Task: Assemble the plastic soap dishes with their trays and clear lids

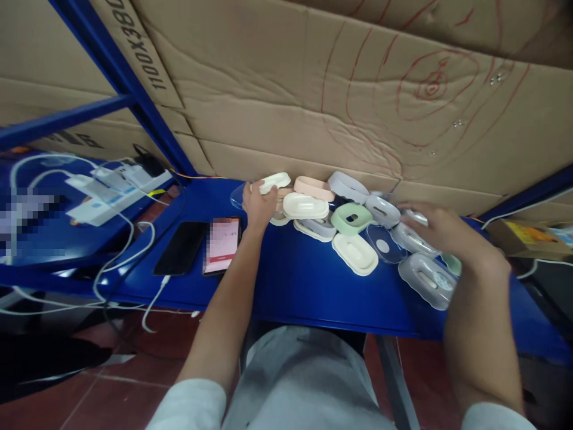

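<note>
Several oval plastic soap-dish parts in cream, pink, grey, green and clear lie scattered on a blue table (295,280) against a cardboard wall. My left hand (258,206) is closed round a cream oval piece (274,181) at the left end of the heap. My right hand (441,230) reaches in from the right, blurred, with its fingers over the clear and grey pieces (414,239). A clear oval dish (427,279) lies just under that wrist. A cream tray (355,253) and a green ring piece (351,217) sit between my hands.
Two phones (181,248) lie side by side left of my left forearm, one with a lit screen (222,243). White chargers and a power strip (111,188) with trailing cables sit on the blue shelf at far left. Blue rack posts frame the cardboard.
</note>
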Demonstrator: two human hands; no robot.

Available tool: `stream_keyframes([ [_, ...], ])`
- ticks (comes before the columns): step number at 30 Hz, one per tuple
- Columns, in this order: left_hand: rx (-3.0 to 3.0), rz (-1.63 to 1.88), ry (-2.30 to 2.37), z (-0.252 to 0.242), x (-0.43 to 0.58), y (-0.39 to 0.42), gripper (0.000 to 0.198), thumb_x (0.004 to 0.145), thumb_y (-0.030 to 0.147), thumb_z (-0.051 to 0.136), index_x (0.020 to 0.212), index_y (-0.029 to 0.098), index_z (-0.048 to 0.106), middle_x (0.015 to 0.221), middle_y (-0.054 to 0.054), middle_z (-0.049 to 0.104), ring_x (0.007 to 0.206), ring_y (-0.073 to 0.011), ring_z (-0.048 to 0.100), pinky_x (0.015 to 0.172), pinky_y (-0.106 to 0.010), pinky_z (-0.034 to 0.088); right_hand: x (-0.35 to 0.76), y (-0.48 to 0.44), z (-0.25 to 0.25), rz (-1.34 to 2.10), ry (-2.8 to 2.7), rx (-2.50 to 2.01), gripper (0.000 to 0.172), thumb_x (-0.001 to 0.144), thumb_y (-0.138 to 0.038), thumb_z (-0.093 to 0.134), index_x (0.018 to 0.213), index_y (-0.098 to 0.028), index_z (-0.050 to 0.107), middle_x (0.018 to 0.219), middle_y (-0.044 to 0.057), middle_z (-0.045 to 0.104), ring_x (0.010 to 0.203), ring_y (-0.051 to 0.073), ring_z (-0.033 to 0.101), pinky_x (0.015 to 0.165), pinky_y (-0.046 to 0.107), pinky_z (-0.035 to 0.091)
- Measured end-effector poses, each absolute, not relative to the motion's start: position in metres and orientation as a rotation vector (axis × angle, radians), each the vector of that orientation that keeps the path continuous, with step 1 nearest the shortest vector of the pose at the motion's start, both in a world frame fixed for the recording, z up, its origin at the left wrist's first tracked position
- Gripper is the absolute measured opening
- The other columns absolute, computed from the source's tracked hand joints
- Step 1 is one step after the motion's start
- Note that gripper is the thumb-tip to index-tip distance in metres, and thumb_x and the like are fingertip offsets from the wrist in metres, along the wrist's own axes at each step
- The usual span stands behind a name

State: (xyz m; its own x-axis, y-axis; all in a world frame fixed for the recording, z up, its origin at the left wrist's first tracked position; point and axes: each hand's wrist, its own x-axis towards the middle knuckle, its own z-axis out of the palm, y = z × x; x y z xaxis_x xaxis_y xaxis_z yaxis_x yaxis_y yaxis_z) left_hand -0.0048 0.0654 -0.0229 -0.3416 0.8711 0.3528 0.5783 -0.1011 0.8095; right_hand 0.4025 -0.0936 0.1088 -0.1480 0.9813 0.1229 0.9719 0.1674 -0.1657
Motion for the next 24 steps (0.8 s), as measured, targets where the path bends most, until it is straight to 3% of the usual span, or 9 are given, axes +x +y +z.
stream_keyframes([
  [3,1.532,1.380,1.982,-0.022,-0.005,0.061,0.045,0.095,0.043,0.066,0.134,0.021,0.066,0.165,-0.021,0.043,0.159,-0.0389,0.033,0.130,-0.064,0.021,0.443,-0.151,0.061,0.099,-2.125,-2.356,0.079,0.083,-0.069,0.064,0.156,-0.040,0.050,0.167,0.009,0.048,0.153,0.043,0.045,0.120,0.067,0.040],
  [5,1.500,1.373,2.032,-0.020,-0.005,0.060,0.044,0.096,0.043,0.065,0.134,0.021,0.066,0.167,-0.021,0.040,0.160,-0.0395,0.031,0.129,-0.065,0.019,0.462,-0.183,0.026,0.136,-1.943,-2.562,0.095,0.075,-0.068,0.069,0.162,-0.044,0.038,0.173,0.010,0.037,0.155,0.046,0.039,0.119,0.073,0.037],
  [9,1.439,1.408,2.076,-0.014,-0.010,0.058,0.040,0.098,0.040,0.063,0.132,0.020,0.067,0.164,-0.023,0.043,0.158,-0.0402,0.035,0.129,-0.064,0.022,0.472,-0.221,-0.011,0.214,-1.840,-2.335,0.096,0.077,-0.073,0.068,0.162,-0.051,0.028,0.165,0.008,0.048,0.150,0.045,0.048,0.116,0.071,0.044],
  [13,1.446,1.514,2.044,-0.002,-0.009,0.051,0.037,0.099,0.035,0.064,0.132,0.019,0.066,0.162,-0.022,0.043,0.157,-0.0389,0.035,0.130,-0.060,0.023,0.452,-0.219,0.012,0.254,-1.815,-1.949,0.091,0.078,-0.071,0.076,0.158,-0.052,0.038,0.158,0.006,0.055,0.146,0.043,0.052,0.119,0.063,0.047],
  [16,1.609,1.750,1.619,0.010,0.009,0.039,0.035,0.099,0.039,0.066,0.130,0.022,0.065,0.154,-0.017,0.051,0.151,-0.0341,0.045,0.128,-0.053,0.032,0.422,-0.184,0.046,0.245,-1.844,-1.779,0.094,0.078,-0.069,0.079,0.161,-0.045,0.040,0.160,0.008,0.053,0.145,0.044,0.053,0.120,0.065,0.045],
  [18,1.645,1.684,1.133,0.017,0.030,0.027,0.048,0.096,0.051,0.072,0.135,0.025,0.063,0.145,-0.014,0.059,0.133,-0.0317,0.061,0.118,-0.050,0.047,0.395,-0.149,0.066,0.230,-1.888,-1.684,0.097,0.079,-0.070,0.080,0.162,-0.039,0.040,0.160,0.010,0.054,0.144,0.043,0.054,0.120,0.064,0.045],
  [20,1.568,1.389,0.718,0.022,0.052,0.014,0.076,0.086,0.059,0.082,0.151,0.032,0.052,0.150,-0.014,0.057,0.123,-0.0315,0.069,0.106,-0.050,0.057,0.365,-0.110,0.083,0.253,-1.937,-1.545,0.100,0.079,-0.067,0.082,0.164,-0.034,0.039,0.161,0.012,0.053,0.144,0.041,0.054,0.120,0.061,0.046],
  [22,1.493,1.170,0.473,0.025,0.069,0.003,0.096,0.080,0.058,0.089,0.160,0.038,0.041,0.161,-0.015,0.049,0.129,-0.0355,0.067,0.103,-0.052,0.060,0.333,-0.072,0.094,0.300,-2.057,-1.356,0.101,0.080,-0.064,0.083,0.164,-0.031,0.039,0.164,0.012,0.050,0.148,0.038,0.051,0.124,0.058,0.041],
  [24,1.437,1.173,0.419,0.025,0.077,-0.002,0.098,0.078,0.054,0.092,0.161,0.038,0.042,0.164,-0.014,0.047,0.139,-0.0378,0.061,0.108,-0.052,0.057,0.306,-0.041,0.100,0.378,-2.186,-1.184,0.097,0.082,-0.063,0.082,0.164,-0.031,0.041,0.167,0.012,0.047,0.152,0.036,0.047,0.127,0.057,0.037],
])
